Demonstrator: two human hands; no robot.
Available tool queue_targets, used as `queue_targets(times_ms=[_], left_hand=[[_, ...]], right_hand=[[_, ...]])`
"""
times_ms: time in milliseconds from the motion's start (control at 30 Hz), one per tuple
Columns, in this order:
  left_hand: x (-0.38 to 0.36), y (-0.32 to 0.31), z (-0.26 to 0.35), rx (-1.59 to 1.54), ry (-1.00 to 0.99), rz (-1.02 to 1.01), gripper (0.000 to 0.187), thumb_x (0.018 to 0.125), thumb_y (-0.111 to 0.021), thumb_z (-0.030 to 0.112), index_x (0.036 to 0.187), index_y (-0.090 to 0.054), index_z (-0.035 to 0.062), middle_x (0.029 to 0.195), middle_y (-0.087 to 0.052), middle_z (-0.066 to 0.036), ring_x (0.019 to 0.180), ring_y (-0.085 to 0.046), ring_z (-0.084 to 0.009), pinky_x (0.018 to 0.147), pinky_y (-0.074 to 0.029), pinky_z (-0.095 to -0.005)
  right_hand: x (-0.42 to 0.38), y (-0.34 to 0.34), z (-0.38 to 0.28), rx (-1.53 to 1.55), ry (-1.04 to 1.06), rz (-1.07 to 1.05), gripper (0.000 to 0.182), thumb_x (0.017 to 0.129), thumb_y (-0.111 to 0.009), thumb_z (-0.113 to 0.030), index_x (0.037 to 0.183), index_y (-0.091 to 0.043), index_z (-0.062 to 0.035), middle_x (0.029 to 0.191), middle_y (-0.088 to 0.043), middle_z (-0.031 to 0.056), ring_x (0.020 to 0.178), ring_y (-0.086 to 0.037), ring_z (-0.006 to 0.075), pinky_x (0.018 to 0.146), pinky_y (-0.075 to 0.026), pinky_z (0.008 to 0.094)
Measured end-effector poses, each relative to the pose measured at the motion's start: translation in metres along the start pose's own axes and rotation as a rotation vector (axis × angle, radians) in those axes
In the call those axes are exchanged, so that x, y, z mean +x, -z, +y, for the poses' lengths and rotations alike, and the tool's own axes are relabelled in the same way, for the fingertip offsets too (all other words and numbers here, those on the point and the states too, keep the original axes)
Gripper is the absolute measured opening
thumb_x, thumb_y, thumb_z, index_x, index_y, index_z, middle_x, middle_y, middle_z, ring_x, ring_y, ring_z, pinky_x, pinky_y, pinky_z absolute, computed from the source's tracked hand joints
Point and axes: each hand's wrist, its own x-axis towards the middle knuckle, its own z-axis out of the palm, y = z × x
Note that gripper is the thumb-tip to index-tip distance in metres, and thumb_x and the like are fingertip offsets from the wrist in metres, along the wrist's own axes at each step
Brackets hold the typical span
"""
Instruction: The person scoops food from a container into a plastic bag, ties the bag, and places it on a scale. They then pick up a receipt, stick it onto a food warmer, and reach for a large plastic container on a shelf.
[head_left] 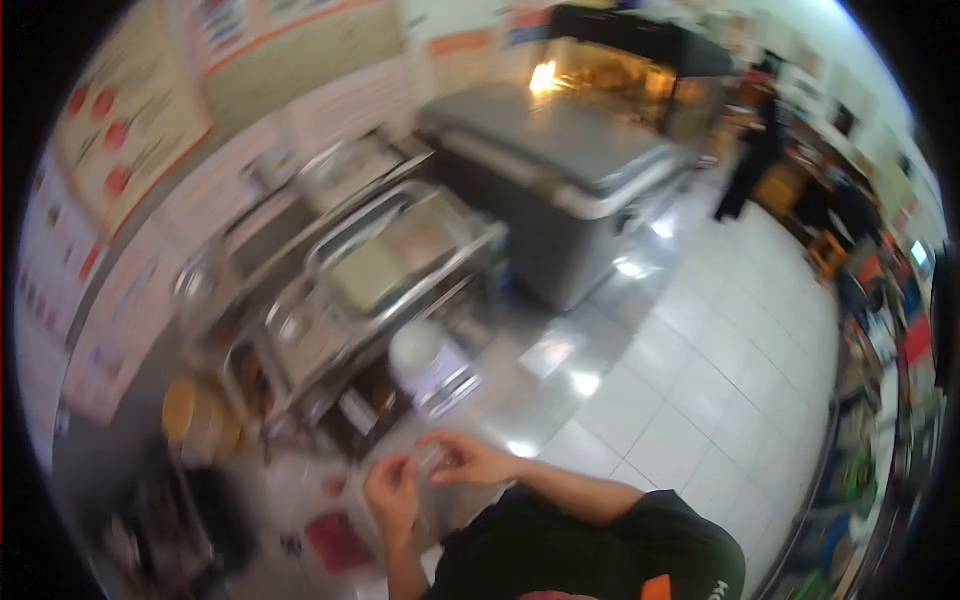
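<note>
My left hand (pixel 392 490) is raised in front of my body, its fingers bent together in a pinch. Close beside it on the right is my right hand (pixel 468 460), with its thumb and fingers curled inward. Something pale and clear seems to lie between the two hands, too blurred to name. Just beyond them stands a white scale (pixel 438 378) with a round pale top. A dark box (pixel 362 408) with a white label is left of the scale. Below and left of my hands lies a red item (pixel 340 542).
Metal trays (pixel 385 262) stand on a counter at the left. Behind is a large grey chest (pixel 540 190) and a lit glass case (pixel 610 75). A yellow tub (pixel 200 418) is at lower left. A person (pixel 755 150) stands far back. Crowded shelves (pixel 865 400) line the right.
</note>
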Motion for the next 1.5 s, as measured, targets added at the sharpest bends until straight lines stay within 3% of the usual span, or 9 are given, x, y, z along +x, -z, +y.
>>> queue_targets(times_ms=[367,667,767,833,900,1033,1167,1367,1500], left_hand=[[-0.005,0.042,0.022,0.071,0.127,-0.261,0.026,0.080,-0.067,0.006,0.104,-0.061,-0.0020,0.092,-0.066,-0.009,0.084,-0.063,-0.0142,0.075,-0.050,-0.0272],[-0.008,0.054,-0.014,-0.176,0.310,-0.337,0.016,0.083,-0.065,0.011,0.094,-0.062,-0.0002,0.079,-0.062,-0.002,0.072,-0.056,-0.0077,0.065,-0.045,-0.0227],[-0.009,0.055,-0.016,-0.158,0.298,-0.342,0.011,0.085,-0.063,0.010,0.090,-0.060,-0.0001,0.079,-0.060,-0.001,0.072,-0.054,-0.0065,0.065,-0.044,-0.0221],[-0.009,0.044,-0.017,-0.079,0.289,-0.310,0.009,0.086,-0.061,0.009,0.087,-0.059,0.0001,0.077,-0.058,0.000,0.071,-0.053,-0.0058,0.065,-0.044,-0.0218],[-0.007,0.030,-0.030,-0.090,0.282,-0.350,0.009,0.085,-0.061,0.009,0.086,-0.059,0.0003,0.076,-0.057,0.001,0.072,-0.052,-0.0055,0.065,-0.043,-0.0215],[-0.001,-0.024,-0.027,-0.147,0.279,-0.553,0.007,0.084,-0.061,0.007,0.085,-0.059,-0.0002,0.075,-0.059,0.000,0.071,-0.054,-0.0056,0.063,-0.044,-0.0217],[-0.020,-0.108,-0.010,0.088,0.257,-0.831,0.008,0.082,-0.062,0.008,0.083,-0.062,-0.0004,0.074,-0.062,-0.001,0.068,-0.056,-0.0065,0.061,-0.045,-0.0227],[-0.041,-0.290,-0.007,0.241,0.220,-1.306,0.013,0.083,-0.064,0.010,0.088,-0.062,-0.0015,0.078,-0.065,-0.005,0.071,-0.060,-0.0096,0.066,-0.048,-0.0229],[-0.062,-0.425,0.018,0.136,0.396,-1.580,0.014,0.085,-0.064,0.012,0.090,-0.062,-0.0008,0.081,-0.065,-0.005,0.076,-0.060,-0.0104,0.071,-0.047,-0.0244]], right_hand=[[0.031,-0.021,-0.043,-0.232,-0.131,0.009,0.030,0.082,-0.059,0.000,0.112,-0.056,-0.0028,0.078,-0.055,-0.0009,0.068,-0.045,0.0050,0.062,-0.038,0.0195],[0.040,-0.027,-0.038,0.221,-0.228,-0.139,0.026,0.082,-0.054,0.006,0.105,-0.052,-0.0036,0.089,-0.054,0.0005,0.083,-0.051,0.0079,0.074,-0.042,0.0239],[0.040,-0.025,-0.018,-0.137,-0.062,-0.045,0.023,0.079,-0.060,0.001,0.101,-0.054,-0.0040,0.089,-0.056,0.0041,0.084,-0.055,0.0144,0.074,-0.044,0.0287],[0.033,-0.029,-0.022,-0.878,0.410,0.341,0.018,0.076,-0.066,-0.006,0.093,-0.057,-0.0054,0.089,-0.059,0.0082,0.085,-0.058,0.0231,0.071,-0.045,0.0317],[0.016,-0.017,-0.019,-0.811,0.405,0.368,0.015,0.075,-0.069,-0.016,0.083,-0.061,-0.0068,0.080,-0.061,0.0100,0.077,-0.059,0.0282,0.067,-0.046,0.0333],[-0.035,0.002,-0.021,-0.537,-0.070,0.376,0.022,0.080,-0.070,-0.028,0.082,-0.064,-0.0067,0.062,-0.059,0.0054,0.054,-0.055,0.0160,0.051,-0.041,0.0303],[-0.114,0.052,-0.009,-0.317,-0.381,0.479,0.028,0.084,-0.065,-0.032,0.086,-0.065,-0.0048,0.064,-0.059,0.0014,0.059,-0.051,0.0082,0.054,-0.042,0.0256],[-0.244,0.166,0.013,-0.282,-0.313,0.698,0.028,0.088,-0.060,-0.030,0.089,-0.066,-0.0034,0.072,-0.063,0.0057,0.066,-0.056,0.0094,0.061,-0.046,0.0255],[-0.336,0.252,-0.043,-0.299,-0.400,0.838,0.028,0.085,-0.055,-0.032,0.093,-0.067,-0.0082,0.082,-0.067,0.0099,0.076,-0.064,0.0227,0.070,-0.049,0.0318]])
